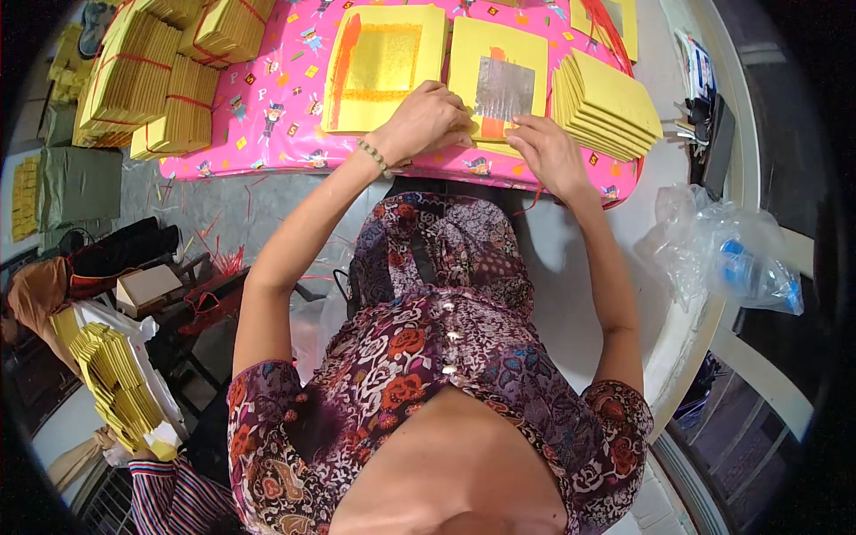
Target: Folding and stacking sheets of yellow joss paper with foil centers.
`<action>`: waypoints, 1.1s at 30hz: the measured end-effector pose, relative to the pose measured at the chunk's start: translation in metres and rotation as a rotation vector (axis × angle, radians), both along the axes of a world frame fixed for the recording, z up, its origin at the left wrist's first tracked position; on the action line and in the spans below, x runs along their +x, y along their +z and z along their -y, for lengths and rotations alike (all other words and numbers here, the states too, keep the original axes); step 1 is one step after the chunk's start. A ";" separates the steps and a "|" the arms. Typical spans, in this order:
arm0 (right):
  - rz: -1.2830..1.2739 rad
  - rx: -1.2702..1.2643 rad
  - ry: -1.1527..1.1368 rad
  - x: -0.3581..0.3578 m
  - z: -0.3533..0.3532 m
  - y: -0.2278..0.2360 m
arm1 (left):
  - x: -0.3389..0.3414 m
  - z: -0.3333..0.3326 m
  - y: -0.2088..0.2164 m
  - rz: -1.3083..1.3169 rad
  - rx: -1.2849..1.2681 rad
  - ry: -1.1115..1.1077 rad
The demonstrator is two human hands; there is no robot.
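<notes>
Left hand [434, 116]: reaches to the lower left corner of the silver-square sheet; its fingers are bent, and whether this grip is closed on the paper is not possible to say.
Right hand [551, 157]: is at the lower right edge of the same sheet, with fingertips near the lower corner of the silver square; it is not clear whether its grip presses the paper or only touches it.
Silver-square sheet [499, 46]: lies at the upper centre of the frame, yellow, with a silver square [506, 87] and an orange patch [492, 129] below it.
Larger-square sheet [385, 67]: lies just to the left of it, yellow, with a golden square and an orange stripe along its left side.
Folded yellow stack [608, 105]: stands at the upper right, its layers overlapping.
Worktop [290, 107]: has a pink printed cover and carries all these papers.
Tied bundles [134, 80]: are piled at the upper left, yellow, with red string around them.
Bracelet [373, 155]: green beads around the left wrist.
Clear plastic bag [704, 245]: is at the right of the frame.
Striped sleeve [174, 495]: belongs to another person at the lower left, near more folded yellow papers [116, 383].
</notes>
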State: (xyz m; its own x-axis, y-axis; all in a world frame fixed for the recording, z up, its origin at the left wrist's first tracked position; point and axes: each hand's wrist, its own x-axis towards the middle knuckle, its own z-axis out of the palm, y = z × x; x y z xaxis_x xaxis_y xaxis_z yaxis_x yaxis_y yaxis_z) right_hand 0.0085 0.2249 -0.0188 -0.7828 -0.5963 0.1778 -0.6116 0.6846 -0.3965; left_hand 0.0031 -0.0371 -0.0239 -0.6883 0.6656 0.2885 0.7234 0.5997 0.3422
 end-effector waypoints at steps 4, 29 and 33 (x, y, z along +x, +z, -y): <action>0.006 -0.007 -0.016 0.000 0.001 -0.001 | -0.001 0.001 0.006 0.132 -0.127 0.010; -0.028 -0.062 -0.011 0.001 0.002 -0.004 | 0.002 -0.015 0.002 -0.002 -0.195 0.087; -0.009 -0.094 0.002 0.003 0.002 -0.004 | 0.004 -0.018 -0.009 -0.060 -0.104 0.100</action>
State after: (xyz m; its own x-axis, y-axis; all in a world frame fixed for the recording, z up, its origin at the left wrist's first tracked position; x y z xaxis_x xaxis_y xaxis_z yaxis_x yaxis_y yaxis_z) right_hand 0.0114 0.2231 -0.0225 -0.7800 -0.5781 0.2397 -0.6164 0.6438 -0.4534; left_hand 0.0070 -0.0187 -0.0330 -0.7365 0.6227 0.2643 0.6753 0.6998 0.2329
